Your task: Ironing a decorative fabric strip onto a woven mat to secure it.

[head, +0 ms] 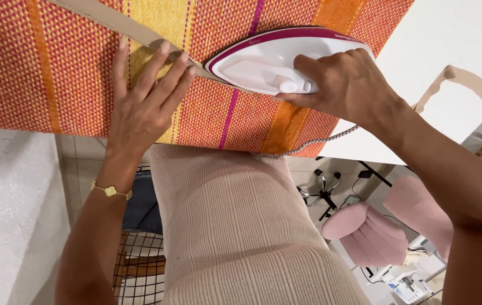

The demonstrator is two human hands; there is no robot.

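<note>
A white iron (263, 62) with a magenta rim rests on a beige fabric strip (111, 22) that runs diagonally over an orange, yellow and pink woven cloth (20, 68). My right hand (342, 85) grips the iron's handle, thumb near its white dial. My left hand (147, 96) lies flat with fingers spread on the woven cloth, fingertips touching the beige strip just left of the iron's tip. A gold bracelet circles my left wrist.
A white table (450, 45) lies to the right with a beige fabric piece (461, 79) on it. The iron's braided cord (320, 141) hangs at the cloth's edge. A pink chair (365, 231) stands on the floor, a wire basket (139, 265) beside my legs, a white surface (9, 214) at left.
</note>
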